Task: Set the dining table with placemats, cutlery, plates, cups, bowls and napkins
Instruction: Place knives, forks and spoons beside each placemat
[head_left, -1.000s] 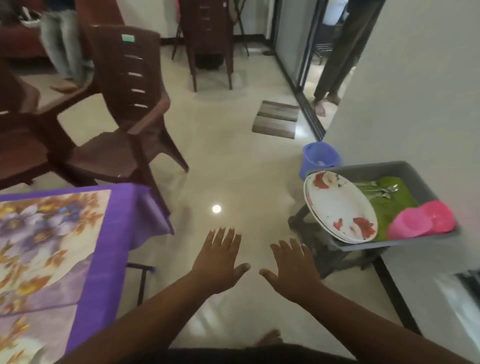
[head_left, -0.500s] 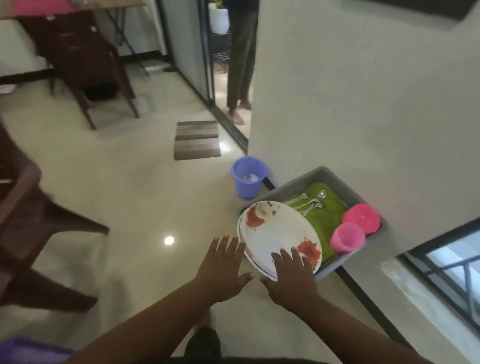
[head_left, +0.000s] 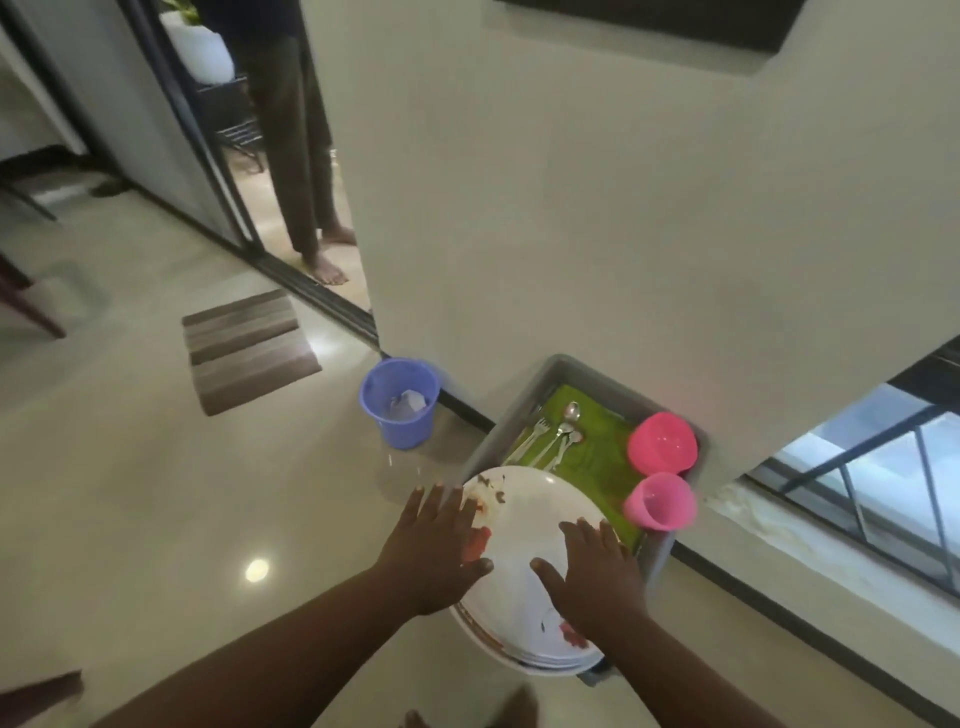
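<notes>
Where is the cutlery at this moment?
In the head view, the cutlery lies on the green mat inside the grey tub, beyond the plates, left of the pink bowl.

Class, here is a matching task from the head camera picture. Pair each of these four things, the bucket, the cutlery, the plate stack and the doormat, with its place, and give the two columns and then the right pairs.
Things:
1. blue bucket
2. cutlery
3. plate stack
4. striped doormat

Places:
A. on the green mat inside the grey bin
B. on the floor by the sliding door track
C. under both open hands, left hand and right hand
D. on the floor at the wall's corner, left of the bin

Pairs: 1-D, 2-A, 3-C, 4-B
</notes>
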